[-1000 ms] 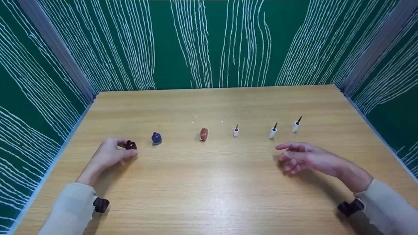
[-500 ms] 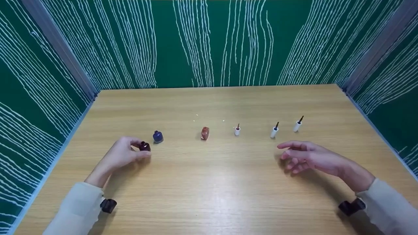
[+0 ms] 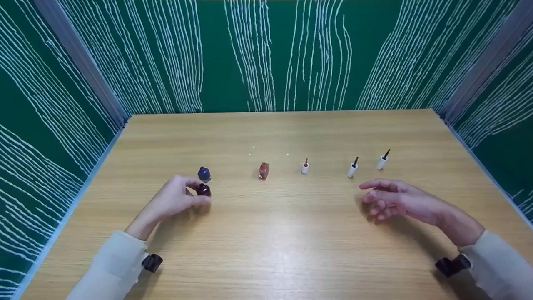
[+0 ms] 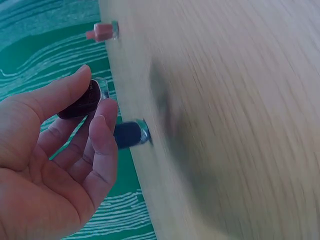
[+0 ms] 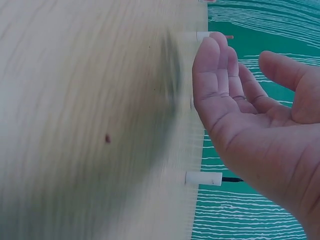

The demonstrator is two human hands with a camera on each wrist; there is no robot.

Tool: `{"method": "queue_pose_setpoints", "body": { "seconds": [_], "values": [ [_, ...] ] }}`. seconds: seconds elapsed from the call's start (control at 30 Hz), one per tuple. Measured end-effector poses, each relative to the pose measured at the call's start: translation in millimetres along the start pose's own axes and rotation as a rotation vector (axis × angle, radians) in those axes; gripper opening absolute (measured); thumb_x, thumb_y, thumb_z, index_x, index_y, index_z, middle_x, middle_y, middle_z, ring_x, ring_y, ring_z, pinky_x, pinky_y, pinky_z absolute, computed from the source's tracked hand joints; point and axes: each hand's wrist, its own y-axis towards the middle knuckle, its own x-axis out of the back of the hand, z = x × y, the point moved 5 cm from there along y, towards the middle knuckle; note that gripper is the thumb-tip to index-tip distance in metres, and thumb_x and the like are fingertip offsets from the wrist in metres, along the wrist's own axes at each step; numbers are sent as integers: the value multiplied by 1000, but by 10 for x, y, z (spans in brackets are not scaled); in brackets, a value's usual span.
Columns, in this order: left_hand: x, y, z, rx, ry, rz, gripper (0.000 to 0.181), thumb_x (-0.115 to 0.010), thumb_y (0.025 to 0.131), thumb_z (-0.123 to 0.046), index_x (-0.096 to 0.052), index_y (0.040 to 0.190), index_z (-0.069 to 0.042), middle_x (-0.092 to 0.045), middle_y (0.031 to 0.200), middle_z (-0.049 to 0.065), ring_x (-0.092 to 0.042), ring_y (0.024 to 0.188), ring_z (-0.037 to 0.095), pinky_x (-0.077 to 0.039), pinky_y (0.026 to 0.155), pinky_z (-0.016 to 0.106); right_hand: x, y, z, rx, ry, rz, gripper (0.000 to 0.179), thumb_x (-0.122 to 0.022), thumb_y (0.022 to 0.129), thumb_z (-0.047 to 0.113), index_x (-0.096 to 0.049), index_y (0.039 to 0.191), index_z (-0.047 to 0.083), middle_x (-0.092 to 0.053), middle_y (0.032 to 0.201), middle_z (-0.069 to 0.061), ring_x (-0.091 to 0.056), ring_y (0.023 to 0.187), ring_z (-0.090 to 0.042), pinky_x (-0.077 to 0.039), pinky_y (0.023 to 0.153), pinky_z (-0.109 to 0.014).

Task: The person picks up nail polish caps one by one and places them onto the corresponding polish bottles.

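In the left wrist view, the left hand covers part of the dark bottle it pinches and the near end of the blue bottle beyond. In the right wrist view, the right hand hides most of the middle cap and is cropped at right. Specks beyond and between the hands are too small to identify.

Glare on tabletop (soft shadows).
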Motion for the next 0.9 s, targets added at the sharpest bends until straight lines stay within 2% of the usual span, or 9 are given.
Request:
{"method": "queue_pose_setpoints", "body": {
  "seconds": [0.17,0.33,0.9],
  "values": [
    [-121,26,-82,1,-19,22,23,-84,86,-18,-76,106,-9,-68,107,9,-60,73,19,-50,65,30,41,-5,-4,3,-16,-15,56,-50,109,26,-32,152,-5,-52,136,-29,-65,104,-34,-54,92,-46],
    [-218,56,-158,-41,-8,36,27,-84,85,-19,-76,109,-8,-68,106,7,-60,75,19,-50,67,33,94,-21,-5,-8,-32,-50,57,-50,108,28,-34,151,-6,-54,133,-26,-66,102,-30,-55,91,-44],
    [-472,199,-392,-96,6,88,30,-85,84,-19,-77,110,-8,-71,102,2,-61,82,19,-48,73,32,264,-42,-23,-51,-42,-128,60,-53,107,33,-34,152,-2,-55,132,-23,-63,103,-29,-54,93,-42]
  ]
}}
